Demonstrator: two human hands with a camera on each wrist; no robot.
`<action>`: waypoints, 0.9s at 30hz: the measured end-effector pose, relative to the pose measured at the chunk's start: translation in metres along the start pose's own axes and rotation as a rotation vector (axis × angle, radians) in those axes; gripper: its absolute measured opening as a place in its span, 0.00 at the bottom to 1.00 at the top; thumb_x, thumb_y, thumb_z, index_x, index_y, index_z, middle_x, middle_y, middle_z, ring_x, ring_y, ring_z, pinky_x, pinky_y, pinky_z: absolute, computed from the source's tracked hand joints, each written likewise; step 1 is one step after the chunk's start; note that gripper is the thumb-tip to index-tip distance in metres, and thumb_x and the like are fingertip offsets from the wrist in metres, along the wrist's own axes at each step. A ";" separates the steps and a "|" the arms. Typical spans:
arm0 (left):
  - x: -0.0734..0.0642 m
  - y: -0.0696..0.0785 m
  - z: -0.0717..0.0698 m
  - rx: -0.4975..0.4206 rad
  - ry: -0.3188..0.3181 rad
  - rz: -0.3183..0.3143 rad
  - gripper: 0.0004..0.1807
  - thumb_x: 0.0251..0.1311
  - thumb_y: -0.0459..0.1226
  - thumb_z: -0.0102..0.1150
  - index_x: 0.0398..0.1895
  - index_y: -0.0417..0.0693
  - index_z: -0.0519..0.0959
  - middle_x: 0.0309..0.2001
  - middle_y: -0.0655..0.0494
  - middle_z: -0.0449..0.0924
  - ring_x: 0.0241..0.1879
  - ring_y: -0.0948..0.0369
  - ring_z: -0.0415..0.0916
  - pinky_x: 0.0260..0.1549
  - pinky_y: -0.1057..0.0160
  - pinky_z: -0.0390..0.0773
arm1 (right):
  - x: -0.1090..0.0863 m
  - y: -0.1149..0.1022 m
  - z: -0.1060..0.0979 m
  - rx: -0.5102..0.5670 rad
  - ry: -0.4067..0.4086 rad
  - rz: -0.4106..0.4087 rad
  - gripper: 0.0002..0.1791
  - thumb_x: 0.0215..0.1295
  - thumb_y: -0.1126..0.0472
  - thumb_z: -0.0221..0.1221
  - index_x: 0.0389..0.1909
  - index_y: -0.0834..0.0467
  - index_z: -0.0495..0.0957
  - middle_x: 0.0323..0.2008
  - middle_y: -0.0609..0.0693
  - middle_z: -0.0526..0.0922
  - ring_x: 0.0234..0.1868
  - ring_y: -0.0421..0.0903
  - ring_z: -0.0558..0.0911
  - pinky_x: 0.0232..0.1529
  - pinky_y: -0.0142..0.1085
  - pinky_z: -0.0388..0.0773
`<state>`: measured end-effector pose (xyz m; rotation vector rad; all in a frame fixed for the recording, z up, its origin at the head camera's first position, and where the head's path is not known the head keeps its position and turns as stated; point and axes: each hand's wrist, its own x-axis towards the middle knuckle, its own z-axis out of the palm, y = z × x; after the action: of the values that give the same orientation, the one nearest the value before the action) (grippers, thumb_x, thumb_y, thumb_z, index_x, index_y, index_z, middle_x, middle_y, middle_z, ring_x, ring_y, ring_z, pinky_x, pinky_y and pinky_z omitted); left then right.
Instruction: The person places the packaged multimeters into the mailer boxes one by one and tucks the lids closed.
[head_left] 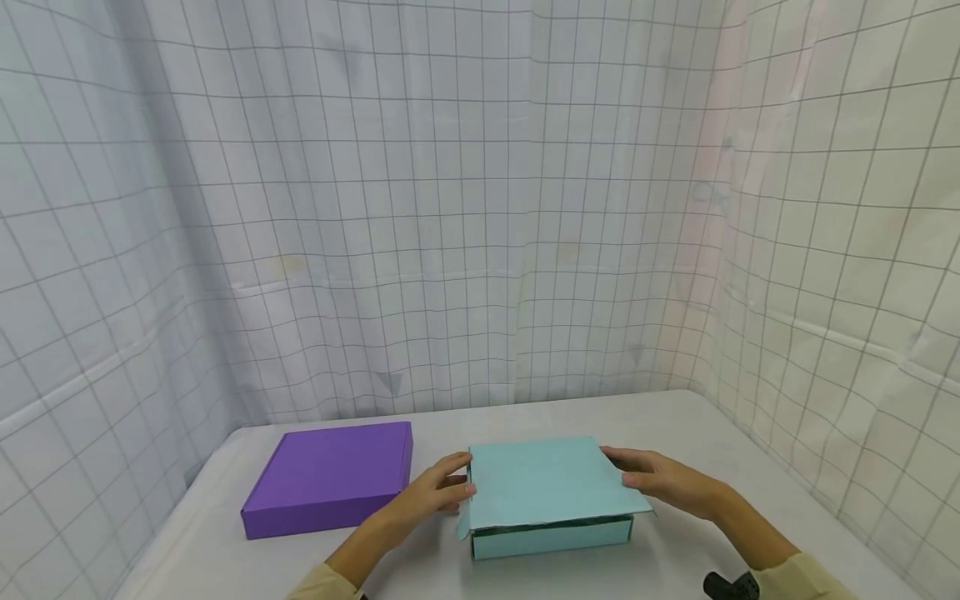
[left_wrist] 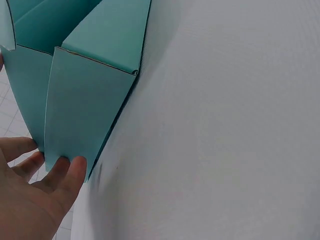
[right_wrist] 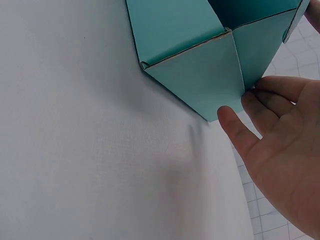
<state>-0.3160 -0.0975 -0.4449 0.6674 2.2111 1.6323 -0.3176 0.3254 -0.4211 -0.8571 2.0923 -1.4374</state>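
Observation:
A light teal cardboard box point(head_left: 551, 542) sits on the table, its lid point(head_left: 555, 479) lowered over it with a gap along the front edge. On its left side, my left hand point(head_left: 442, 486) touches the box wall near the back, fingertips resting on the side panel point(left_wrist: 90, 105) in the left wrist view. My right hand point(head_left: 667, 477) is at the opposite side, by the back right corner. In the right wrist view its fingers point(right_wrist: 262, 107) reach behind the side wall, with the thumb extended beside it. The box's inside is mostly hidden by the lid.
A closed purple box point(head_left: 337, 471) lies flat on the white table point(head_left: 697, 433), left of the teal box. White curtains with a dark grid point(head_left: 450, 208) hang behind and on both sides. A small black object point(head_left: 731, 586) shows by the right sleeve.

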 end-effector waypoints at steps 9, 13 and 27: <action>-0.001 0.001 0.002 0.016 0.002 0.012 0.40 0.62 0.52 0.54 0.72 0.47 0.51 0.72 0.49 0.42 0.66 0.43 0.50 0.52 0.49 0.69 | -0.002 0.002 0.002 -0.025 0.002 -0.021 0.32 0.72 0.58 0.44 0.72 0.59 0.44 0.72 0.55 0.43 0.70 0.55 0.42 0.65 0.43 0.53; -0.001 0.000 0.003 0.013 0.003 0.019 0.40 0.61 0.51 0.55 0.72 0.48 0.52 0.72 0.50 0.42 0.66 0.43 0.50 0.51 0.50 0.71 | -0.001 0.003 0.002 -0.020 -0.005 -0.031 0.33 0.72 0.58 0.46 0.72 0.59 0.44 0.72 0.56 0.42 0.70 0.56 0.41 0.65 0.44 0.53; 0.000 -0.006 0.003 0.052 0.019 0.054 0.42 0.56 0.49 0.62 0.71 0.48 0.54 0.71 0.58 0.45 0.65 0.47 0.53 0.57 0.37 0.56 | 0.003 0.008 0.000 -0.033 -0.018 -0.065 0.44 0.63 0.63 0.58 0.72 0.62 0.41 0.72 0.58 0.41 0.70 0.55 0.45 0.61 0.38 0.63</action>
<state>-0.3160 -0.0964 -0.4518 0.7352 2.2742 1.6185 -0.3211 0.3255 -0.4283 -0.9560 2.0986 -1.4264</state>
